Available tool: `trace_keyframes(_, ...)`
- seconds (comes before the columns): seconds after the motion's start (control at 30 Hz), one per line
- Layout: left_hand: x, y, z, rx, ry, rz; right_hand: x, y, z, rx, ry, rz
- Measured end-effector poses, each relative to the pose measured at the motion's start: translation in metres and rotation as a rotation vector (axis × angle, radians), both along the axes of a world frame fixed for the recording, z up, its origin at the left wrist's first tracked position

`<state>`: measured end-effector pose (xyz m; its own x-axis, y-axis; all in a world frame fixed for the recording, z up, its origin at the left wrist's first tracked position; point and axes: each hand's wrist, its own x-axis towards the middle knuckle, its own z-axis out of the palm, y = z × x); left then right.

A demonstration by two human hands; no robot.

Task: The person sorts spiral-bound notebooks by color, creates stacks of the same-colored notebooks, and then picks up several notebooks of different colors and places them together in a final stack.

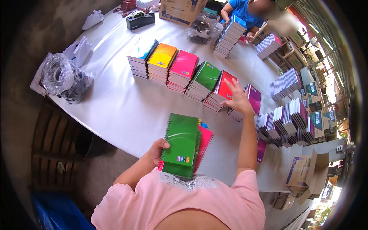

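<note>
My left hand (156,150) is closed around several spiral notebooks, thumb along their wire edge. A green notebook (181,138) lies on top, with a pink notebook (205,142) sticking out on the right; slivers of yellow and blue show at the far edge. Over the stack of red notebooks (225,87) reaches my right hand (238,98), its fingers spread and nothing held between them. Whether its fingertips touch the top red cover I cannot tell. To its right stands a stack of purple notebooks (253,100), partly covered by my wrist.
Stacks of green (207,76), pink (183,64), yellow (162,56) and blue notebooks (142,50) continue the row leftward. More notebook piles (284,84) stand right. A tape dispenser (140,20), plastic-wrapped rolls (63,78) and a carton (181,10) sit around. Across the table, a person in blue (245,11) handles notebooks.
</note>
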<state>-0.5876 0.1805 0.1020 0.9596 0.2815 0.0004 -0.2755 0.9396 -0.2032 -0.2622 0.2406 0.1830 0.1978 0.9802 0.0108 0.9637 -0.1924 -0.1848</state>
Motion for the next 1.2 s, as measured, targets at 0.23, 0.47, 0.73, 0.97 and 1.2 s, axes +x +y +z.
trace_keyframes(0.23, 0.005, 0.019, -0.017, 0.167, 0.071, 0.1, 0.015, -0.013, -0.042, 0.161, -0.051, 0.112)
trace_keyframes(0.47, 0.023, 0.044, -0.003, 0.271, 0.156, 0.114, 0.009, -0.022, -0.018, 0.526, 0.808, 0.057)
trace_keyframes(0.73, 0.041, 0.049, 0.009, 0.198, 0.088, 0.071, -0.043, -0.034, 0.023, 0.408, 1.318, 1.121)
trace_keyframes(0.97, 0.046, 0.026, -0.006, 0.213, 0.137, 0.018, -0.031, -0.036, 0.024, -0.068, 0.963, 0.781)
trace_keyframes(1.2, 0.06, 0.007, -0.027, 0.237, 0.078, -0.027, 0.06, -0.089, -0.033, 0.349, 0.052, -0.312)
